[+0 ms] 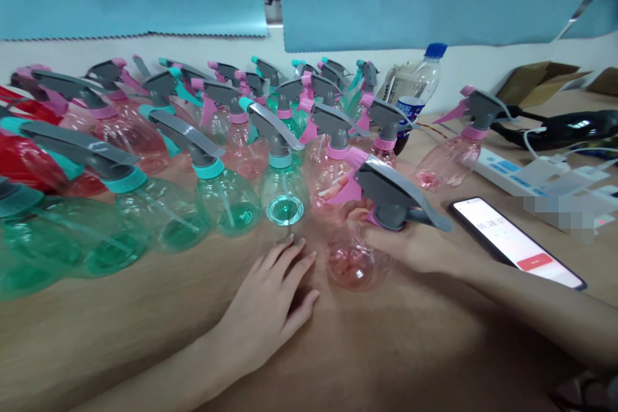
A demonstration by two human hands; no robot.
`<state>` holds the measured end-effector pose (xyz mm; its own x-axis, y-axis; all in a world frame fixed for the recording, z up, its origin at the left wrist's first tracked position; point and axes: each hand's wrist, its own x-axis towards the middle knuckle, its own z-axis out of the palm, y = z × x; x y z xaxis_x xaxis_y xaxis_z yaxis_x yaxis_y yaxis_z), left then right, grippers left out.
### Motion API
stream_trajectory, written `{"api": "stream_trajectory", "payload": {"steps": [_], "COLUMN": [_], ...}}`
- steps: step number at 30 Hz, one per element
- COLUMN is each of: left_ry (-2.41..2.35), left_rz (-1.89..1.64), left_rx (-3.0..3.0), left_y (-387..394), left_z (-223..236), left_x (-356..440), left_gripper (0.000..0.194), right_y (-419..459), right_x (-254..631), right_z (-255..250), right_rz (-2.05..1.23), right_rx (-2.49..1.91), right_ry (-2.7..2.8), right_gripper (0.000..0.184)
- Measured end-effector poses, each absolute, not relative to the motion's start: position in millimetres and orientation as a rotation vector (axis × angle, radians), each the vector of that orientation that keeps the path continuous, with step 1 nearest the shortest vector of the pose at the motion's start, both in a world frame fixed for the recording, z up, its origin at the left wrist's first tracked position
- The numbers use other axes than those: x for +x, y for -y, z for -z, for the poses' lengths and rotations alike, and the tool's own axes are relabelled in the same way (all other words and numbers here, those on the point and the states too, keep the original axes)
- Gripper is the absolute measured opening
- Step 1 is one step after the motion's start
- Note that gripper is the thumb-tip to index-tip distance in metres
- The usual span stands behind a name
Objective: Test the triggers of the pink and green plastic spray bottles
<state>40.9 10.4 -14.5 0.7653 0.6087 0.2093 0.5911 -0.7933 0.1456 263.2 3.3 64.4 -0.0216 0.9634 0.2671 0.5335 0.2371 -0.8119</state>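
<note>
My right hand [410, 241] is wrapped round the neck of a clear pink spray bottle [357, 264], just under its grey and pink trigger head. That bottle stands upright at the front of a large group of spray bottles. My left hand [273, 296] lies flat on the wooden table, fingers spread, holding nothing. Just beyond its fingertips is a green spray bottle [284, 196] with a turquoise collar. Another pink spray bottle [333, 170] stands right behind the held one. Part of my right hand's fingers is hidden behind the trigger head.
Rows of green and pink spray bottles fill the left and back. On the right are a phone [516, 241] showing a timer, a white power strip [506, 170] with cables, and a lone pink spray bottle [449, 158]. A drink bottle [425, 80] stands near the wall.
</note>
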Motion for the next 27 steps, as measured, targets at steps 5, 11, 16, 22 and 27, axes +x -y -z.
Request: {"api": "stream_trajectory", "payload": {"steps": [5,11,16,22,27], "left_ry": [-0.982,-0.982,-0.977,-0.982,-0.98], "left_rz": [-0.381,-0.364,-0.376,-0.364,-0.363], "left_rx": [2.89,2.896,2.897,2.896,2.901], "left_y": [-11.0,-10.8,-10.1,-10.9,-10.8], "left_z": [14.8,14.6,15.1,14.7,15.0], "left_x": [41.1,40.6,41.0,40.7,40.9], "left_gripper": [0.041,0.041,0.041,0.041,0.042], "right_y": [-1.6,0.5,-2.1,-5.0,-5.2], "right_x": [261.6,262.9,264.3,262.2,265.1], "right_z": [-66.8,-66.0,-62.3,-66.5,-60.9], "right_rz": [-0.622,-0.555,-0.652,-0.767,-0.712], "right_rx": [-1.425,-1.45,-1.378,-1.23,-1.234], "right_ry": [1.667,1.683,1.667,1.716,1.731], "right_gripper": [0.011,0.007,0.009,0.014,0.023]}}
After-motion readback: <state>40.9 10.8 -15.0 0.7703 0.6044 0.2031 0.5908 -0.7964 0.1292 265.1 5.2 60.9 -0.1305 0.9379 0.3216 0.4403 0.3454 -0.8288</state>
